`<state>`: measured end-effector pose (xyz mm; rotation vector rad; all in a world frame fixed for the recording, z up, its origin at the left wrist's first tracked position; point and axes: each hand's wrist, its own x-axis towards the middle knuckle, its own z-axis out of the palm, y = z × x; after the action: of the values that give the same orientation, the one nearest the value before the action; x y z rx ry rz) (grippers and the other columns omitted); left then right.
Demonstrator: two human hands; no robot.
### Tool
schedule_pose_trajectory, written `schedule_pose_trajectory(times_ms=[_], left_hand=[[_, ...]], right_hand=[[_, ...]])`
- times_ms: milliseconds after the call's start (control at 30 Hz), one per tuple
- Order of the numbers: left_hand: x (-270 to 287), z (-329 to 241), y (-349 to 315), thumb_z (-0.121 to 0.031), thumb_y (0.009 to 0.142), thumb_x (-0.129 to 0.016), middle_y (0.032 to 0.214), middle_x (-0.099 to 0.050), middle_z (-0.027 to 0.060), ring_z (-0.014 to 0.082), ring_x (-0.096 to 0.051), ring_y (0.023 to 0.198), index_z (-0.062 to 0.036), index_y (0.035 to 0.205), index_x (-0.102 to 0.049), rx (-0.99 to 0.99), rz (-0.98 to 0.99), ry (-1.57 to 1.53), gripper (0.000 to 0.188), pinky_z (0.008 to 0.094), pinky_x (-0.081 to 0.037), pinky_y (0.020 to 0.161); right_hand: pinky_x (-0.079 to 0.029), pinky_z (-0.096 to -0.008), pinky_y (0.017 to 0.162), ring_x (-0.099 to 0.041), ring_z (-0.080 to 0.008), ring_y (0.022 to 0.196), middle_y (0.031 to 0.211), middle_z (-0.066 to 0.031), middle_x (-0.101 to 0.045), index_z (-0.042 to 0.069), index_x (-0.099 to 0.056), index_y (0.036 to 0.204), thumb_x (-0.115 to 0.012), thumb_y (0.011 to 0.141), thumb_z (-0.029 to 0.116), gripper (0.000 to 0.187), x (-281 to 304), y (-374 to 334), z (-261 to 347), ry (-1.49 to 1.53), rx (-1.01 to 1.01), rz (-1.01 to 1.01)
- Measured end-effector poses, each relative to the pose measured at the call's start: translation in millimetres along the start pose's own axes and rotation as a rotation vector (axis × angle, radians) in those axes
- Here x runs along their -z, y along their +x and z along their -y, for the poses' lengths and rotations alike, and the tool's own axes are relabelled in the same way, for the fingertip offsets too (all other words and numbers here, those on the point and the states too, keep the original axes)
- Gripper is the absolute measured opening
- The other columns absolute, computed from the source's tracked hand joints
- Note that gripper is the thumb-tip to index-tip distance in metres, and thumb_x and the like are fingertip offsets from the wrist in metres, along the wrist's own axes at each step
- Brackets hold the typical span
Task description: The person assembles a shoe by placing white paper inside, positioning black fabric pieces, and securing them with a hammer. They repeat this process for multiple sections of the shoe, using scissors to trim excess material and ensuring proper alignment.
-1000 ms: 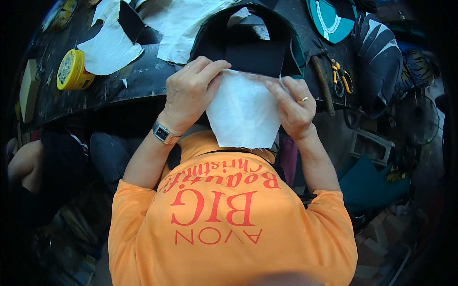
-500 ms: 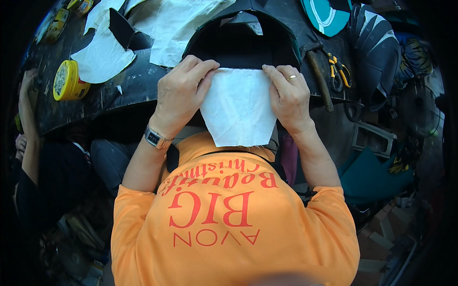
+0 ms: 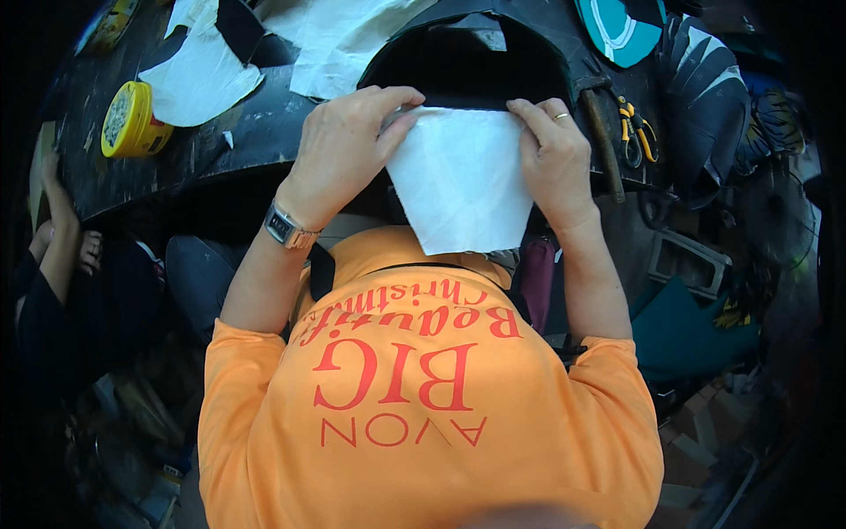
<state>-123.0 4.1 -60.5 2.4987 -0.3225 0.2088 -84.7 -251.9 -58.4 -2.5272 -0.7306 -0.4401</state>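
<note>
A white cloth piece [image 3: 463,181], narrowing toward its lower end, hangs at the table's near edge. My left hand [image 3: 348,145] pinches its upper left corner between thumb and fingers. At the upper right corner, my right hand [image 3: 557,159] has the same cloth in a pinch. Just behind its top edge stands a dark arched piece [image 3: 553,63] with a hollow inside. Whether the cloth is joined to that piece, I cannot tell.
On the dark table [image 3: 273,132] are a yellow tub [image 3: 132,122], white cloth scraps [image 3: 207,79], a hammer [image 3: 603,145], yellow-handled pliers [image 3: 636,132] and a teal piece [image 3: 624,31]. A black slitted piece [image 3: 705,110] lies right. Another person's arm [image 3: 62,225] shows at left.
The whole view has shifted a little, with the cloth and both my hands now higher and farther right in it. My grip looks the same. The other person's hands at left have moved.
</note>
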Motion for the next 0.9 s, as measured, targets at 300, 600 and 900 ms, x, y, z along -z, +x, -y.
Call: schedule_pose_trajectory(times_ms=[300, 600, 900], left_hand=[[0, 1, 3, -0.029, 0.096, -0.070, 0.085, -0.075, 0.0110, 0.0206, -0.066, 0.063, -0.0140, 0.122, -0.074, 0.058, 0.029, -0.011, 0.031, 0.0311, -0.053, 0.062], [-3, -25, -3, -0.031, 0.084, -0.079, 0.103, -0.064, 0.0087, 0.0251, -0.066, 0.097, -0.0090, 0.118, -0.069, -0.068, -0.101, 0.220, 0.041, 0.0356, -0.056, 0.077], [-20, -68, 3, -0.026, 0.086, -0.078, 0.139, -0.056, 0.0189, 0.0332, -0.050, 0.133, 0.0015, 0.128, -0.063, -0.434, 0.022, 0.146, 0.052, 0.0439, -0.037, 0.112]], right_hand=[[-0.057, -0.0411, 0.076, -0.069, -0.0338, 0.085, 0.092, -0.0139, -0.064, 0.004, -0.073, 0.109, -0.062, 0.087, -0.002, 0.025, 4, 6, -2, -0.060, -0.052, 0.122], [-0.056, -0.0426, 0.073, -0.069, -0.0339, 0.082, 0.092, -0.0143, -0.064, 0.006, -0.069, 0.117, -0.061, 0.088, -0.003, 0.031, 2, 2, -2, -0.046, -0.048, 0.047], [-0.055, -0.0439, 0.072, -0.067, -0.0358, 0.081, 0.093, -0.0161, -0.064, 0.006, -0.064, 0.125, -0.060, 0.086, -0.006, 0.040, -5, 2, -6, 0.022, -0.035, -0.002]])
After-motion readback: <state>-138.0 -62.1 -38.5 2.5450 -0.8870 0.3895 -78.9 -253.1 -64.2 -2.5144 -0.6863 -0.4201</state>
